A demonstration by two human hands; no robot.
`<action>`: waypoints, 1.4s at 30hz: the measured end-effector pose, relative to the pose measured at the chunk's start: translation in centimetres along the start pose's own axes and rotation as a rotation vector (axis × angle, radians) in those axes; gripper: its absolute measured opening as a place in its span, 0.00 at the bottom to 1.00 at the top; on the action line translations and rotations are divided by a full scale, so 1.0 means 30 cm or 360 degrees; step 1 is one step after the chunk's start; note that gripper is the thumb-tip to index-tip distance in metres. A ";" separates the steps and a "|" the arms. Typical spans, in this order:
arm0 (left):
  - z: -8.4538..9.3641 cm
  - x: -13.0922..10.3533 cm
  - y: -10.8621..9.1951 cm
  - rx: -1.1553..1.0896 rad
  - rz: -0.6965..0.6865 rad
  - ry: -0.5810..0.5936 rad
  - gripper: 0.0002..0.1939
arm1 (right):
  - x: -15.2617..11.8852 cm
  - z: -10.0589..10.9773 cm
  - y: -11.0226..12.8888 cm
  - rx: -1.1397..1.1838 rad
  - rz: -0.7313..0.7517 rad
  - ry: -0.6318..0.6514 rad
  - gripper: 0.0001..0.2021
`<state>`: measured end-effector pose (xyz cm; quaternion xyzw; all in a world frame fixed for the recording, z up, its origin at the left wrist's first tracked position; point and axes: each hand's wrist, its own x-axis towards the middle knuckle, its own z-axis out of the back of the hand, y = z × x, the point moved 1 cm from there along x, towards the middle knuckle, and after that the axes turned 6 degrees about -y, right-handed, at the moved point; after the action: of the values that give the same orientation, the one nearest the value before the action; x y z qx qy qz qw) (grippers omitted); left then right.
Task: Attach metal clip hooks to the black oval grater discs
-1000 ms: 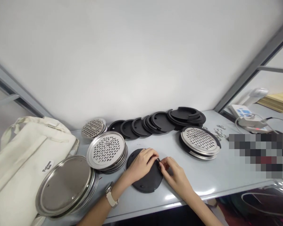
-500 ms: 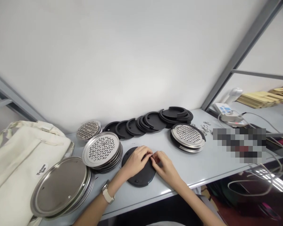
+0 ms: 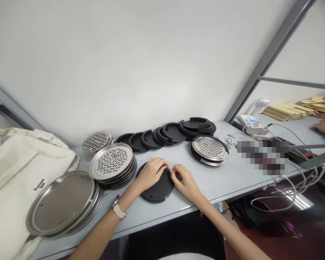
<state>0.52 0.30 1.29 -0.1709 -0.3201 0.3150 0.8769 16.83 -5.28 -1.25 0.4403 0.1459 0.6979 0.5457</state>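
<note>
Disc [image 3: 154,193]: round, matte black, flat on grey table [image 3: 211,180], partly covered by left hand [image 3: 151,173]. Left hand and right hand [image 3: 185,181] meet in a narrow pinch on a small piece [image 3: 168,168], too small to identify, at disc's 1 o'clock. Table edge near at 6 o'clock; open surface toward 3. Left grater stack [image 3: 112,162] crowds 10 o'clock; metal trays [image 3: 63,202], 8; black plates [image 3: 173,132], 12; right grater stack [image 3: 209,148], 2.

Dark lettering in two short lines stands on the pale label [image 3: 40,184] of the cream bag [image 3: 11,177], too blurred to read; nothing else is legible.
</note>
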 end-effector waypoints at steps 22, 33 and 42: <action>0.029 0.051 0.018 -0.0016 -0.0196 0.0248 0.08 | 0.002 -0.004 -0.030 0.0214 -0.0252 0.0062 0.19; 0.002 0.048 0.032 0.0071 -0.0325 0.0266 0.08 | 0.003 0.002 -0.014 0.0279 -0.0335 0.0122 0.15; -0.013 0.027 0.042 0.0071 -0.0308 0.0217 0.08 | -0.010 -0.026 -0.039 -0.0003 -0.0077 0.0092 0.33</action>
<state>0.71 1.73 0.74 -0.1407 -0.2678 0.2238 0.9265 16.97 -4.91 -2.65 0.4158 0.1716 0.6971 0.5583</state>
